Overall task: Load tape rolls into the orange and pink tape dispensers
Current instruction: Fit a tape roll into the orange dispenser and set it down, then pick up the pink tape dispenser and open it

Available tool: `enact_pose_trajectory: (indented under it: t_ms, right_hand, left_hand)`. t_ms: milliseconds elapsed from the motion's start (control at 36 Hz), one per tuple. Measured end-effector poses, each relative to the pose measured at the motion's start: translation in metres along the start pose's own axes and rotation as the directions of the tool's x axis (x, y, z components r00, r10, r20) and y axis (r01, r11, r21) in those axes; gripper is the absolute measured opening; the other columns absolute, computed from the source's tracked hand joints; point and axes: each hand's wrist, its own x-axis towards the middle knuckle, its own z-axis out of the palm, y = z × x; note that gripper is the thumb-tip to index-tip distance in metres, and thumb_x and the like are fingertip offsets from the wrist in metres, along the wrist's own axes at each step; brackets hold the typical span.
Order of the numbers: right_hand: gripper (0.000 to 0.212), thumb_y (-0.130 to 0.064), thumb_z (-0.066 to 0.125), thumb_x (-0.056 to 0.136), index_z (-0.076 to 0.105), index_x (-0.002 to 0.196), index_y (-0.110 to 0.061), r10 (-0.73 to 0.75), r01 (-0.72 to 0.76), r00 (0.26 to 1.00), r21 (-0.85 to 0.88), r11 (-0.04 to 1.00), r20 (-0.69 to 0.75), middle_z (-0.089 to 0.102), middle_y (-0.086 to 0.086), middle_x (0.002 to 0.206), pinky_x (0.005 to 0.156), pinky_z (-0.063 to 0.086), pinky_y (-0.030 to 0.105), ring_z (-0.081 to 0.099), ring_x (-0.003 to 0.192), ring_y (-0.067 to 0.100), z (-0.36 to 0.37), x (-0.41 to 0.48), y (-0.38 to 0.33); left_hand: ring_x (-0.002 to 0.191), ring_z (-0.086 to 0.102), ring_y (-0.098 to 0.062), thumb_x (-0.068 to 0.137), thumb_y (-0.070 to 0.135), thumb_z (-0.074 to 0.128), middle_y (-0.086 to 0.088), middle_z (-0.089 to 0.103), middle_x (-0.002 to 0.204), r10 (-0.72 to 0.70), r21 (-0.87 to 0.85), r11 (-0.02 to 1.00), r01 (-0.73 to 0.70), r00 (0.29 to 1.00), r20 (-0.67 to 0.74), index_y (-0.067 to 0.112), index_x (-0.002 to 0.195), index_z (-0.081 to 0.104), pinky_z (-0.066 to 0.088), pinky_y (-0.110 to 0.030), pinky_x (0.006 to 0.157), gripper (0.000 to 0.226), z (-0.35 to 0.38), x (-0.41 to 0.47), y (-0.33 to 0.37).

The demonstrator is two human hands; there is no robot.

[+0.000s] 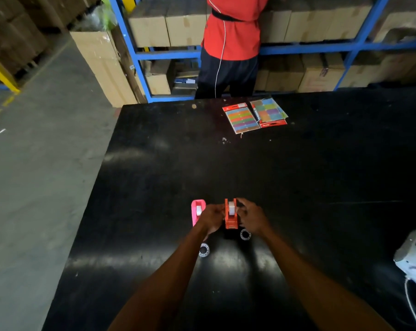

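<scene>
An orange tape dispenser [231,220] stands on the black table [297,175] with a white tape roll [231,207] sitting in its cradle. My left hand [210,217] grips its left side and my right hand [251,217] grips its right side. Just to the left stands a pink tape dispenser [197,211], also holding a white roll, partly hidden by my left hand. Two loose tape rolls lie flat nearer to me: one [245,234] below my right hand, another [204,250] beside my left forearm.
Two packs of coloured sticky labels [254,115] lie at the table's far side. A white device with a cable [414,259] sits at the right edge. Beyond the table a person in a red top [233,32] faces blue shelving filled with cardboard boxes [149,29].
</scene>
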Motion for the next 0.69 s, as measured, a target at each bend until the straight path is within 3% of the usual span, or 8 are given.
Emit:
enact_pose_trajectory:
  t_ms: [56, 194, 306, 361, 444, 500, 611, 694]
  right_hand:
    - [0.040, -0.010, 0.049, 0.099, 0.052, 0.139, -0.011, 0.010, -0.011, 1.000, -0.021, 1.000, -0.002, 0.065, 0.018, 0.129, 0.101, 0.051, 0.051, 0.064, 0.114, 0.034, 0.002, -0.004, -0.003]
    - [0.032, -0.008, 0.050, 0.097, 0.062, 0.127, -0.011, 0.021, -0.021, 1.000, -0.066, 0.998, -0.010, 0.071, 0.014, 0.114, 0.088, 0.053, 0.037, 0.066, 0.094, 0.025, 0.008, 0.009, 0.001]
    - [0.035, -0.007, 0.050, 0.096, 0.062, 0.128, -0.011, 0.013, -0.013, 1.000, -0.085, 0.996, 0.001, 0.071, 0.014, 0.118, 0.097, 0.050, 0.037, 0.067, 0.101, 0.026, 0.010, 0.007, 0.001]
    - [0.033, -0.011, 0.049, 0.097, 0.063, 0.127, -0.013, 0.001, -0.003, 1.000, -0.123, 0.992, -0.015, 0.071, 0.013, 0.121, 0.109, 0.041, 0.045, 0.066, 0.109, 0.029, 0.012, 0.007, 0.004]
    - [0.028, -0.016, 0.049, 0.098, 0.067, 0.120, -0.019, -0.010, 0.006, 0.999, -0.130, 0.992, -0.031, 0.073, 0.009, 0.115, 0.099, 0.050, 0.043, 0.068, 0.103, 0.026, 0.013, 0.006, 0.006]
    - [0.029, -0.016, 0.049, 0.097, 0.067, 0.119, -0.021, -0.014, 0.007, 0.998, -0.122, 0.992, -0.053, 0.074, 0.010, 0.114, 0.093, 0.054, 0.045, 0.068, 0.101, 0.026, 0.012, 0.006, 0.006]
    - [0.035, -0.016, 0.049, 0.096, 0.064, 0.127, -0.021, -0.003, -0.011, 0.997, -0.167, 0.986, -0.081, 0.071, 0.011, 0.121, 0.095, 0.053, 0.043, 0.067, 0.108, 0.029, 0.014, 0.009, 0.009]
    - [0.035, -0.016, 0.046, 0.097, 0.064, 0.128, -0.020, 0.000, -0.020, 0.995, -0.199, 0.980, -0.102, 0.071, 0.011, 0.122, 0.096, 0.052, 0.042, 0.066, 0.109, 0.030, 0.017, 0.008, 0.010]
  left_hand:
    - [0.096, 0.061, -0.027, 0.097, -0.003, 0.047, -0.028, 0.067, 0.110, -0.021, 0.034, 0.999, 0.022, 1.000, -0.011, -0.008, 0.121, 0.063, 0.045, -0.034, 0.082, 0.029, 0.001, 0.005, -0.006]
    - [0.088, 0.066, -0.020, 0.092, -0.010, 0.051, -0.015, 0.066, 0.100, -0.003, 0.047, 0.999, 0.002, 1.000, 0.011, -0.011, 0.119, 0.063, 0.055, -0.035, 0.086, 0.029, 0.003, 0.016, -0.017]
    - [0.060, 0.067, 0.007, 0.089, -0.016, 0.050, -0.015, 0.065, 0.102, 0.034, 0.024, 0.999, -0.035, 0.999, 0.034, -0.014, 0.121, 0.059, 0.057, -0.015, 0.072, 0.033, 0.007, 0.016, -0.023]
    - [0.068, 0.067, 0.001, 0.089, -0.017, 0.050, -0.018, 0.063, 0.106, 0.040, -0.004, 0.999, -0.040, 0.999, 0.037, -0.013, 0.123, 0.058, 0.056, -0.025, 0.080, 0.035, 0.008, 0.018, -0.025]
    - [0.082, 0.065, -0.016, 0.091, -0.012, 0.051, -0.023, 0.065, 0.111, 0.041, -0.005, 0.999, -0.041, 0.999, 0.020, -0.009, 0.124, 0.059, 0.057, -0.020, 0.077, 0.034, 0.011, 0.019, -0.024]
    - [0.082, 0.066, -0.014, 0.093, -0.008, 0.052, -0.028, 0.066, 0.117, 0.051, -0.007, 0.999, -0.051, 0.999, 0.005, -0.008, 0.124, 0.060, 0.057, -0.012, 0.070, 0.032, 0.012, 0.018, -0.024]
    - [0.090, 0.067, -0.020, 0.094, -0.004, 0.053, -0.030, 0.065, 0.122, 0.064, -0.041, 0.997, -0.064, 0.998, 0.006, -0.008, 0.123, 0.060, 0.057, -0.025, 0.083, 0.030, 0.012, 0.023, -0.026]
    - [0.091, 0.069, -0.018, 0.094, -0.002, 0.054, -0.026, 0.068, 0.118, 0.107, 0.013, 0.994, -0.107, 0.994, 0.001, -0.005, 0.122, 0.063, 0.057, -0.019, 0.080, 0.030, 0.011, 0.021, -0.027]
